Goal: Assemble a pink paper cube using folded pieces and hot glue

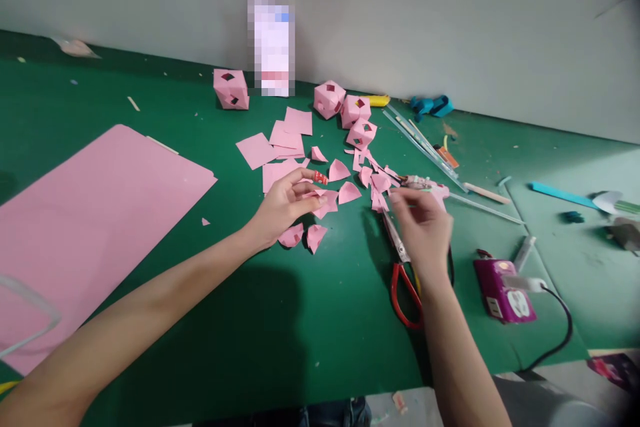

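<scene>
My left hand (295,199) pinches a small pink paper piece (326,205) above the green table, with red on one fingertip. To its right, my right hand (421,223) has its fingers curled together beside the glue gun (425,184); what it holds, if anything, is too small to make out. Red-handled scissors (406,297) lie partly under my right hand, blades toward the pink scraps (379,199). Curved pink pieces (349,193) lie between the hands. Pink paper squares (256,150) are spread behind my left hand.
Pink paper shapes with cut openings (231,89) stand at the back near a blurred upright screen (273,47). A large pink sheet (105,227) covers the left. Clear sticks (425,150) and a purple power adapter (505,290) with a black cable lie right.
</scene>
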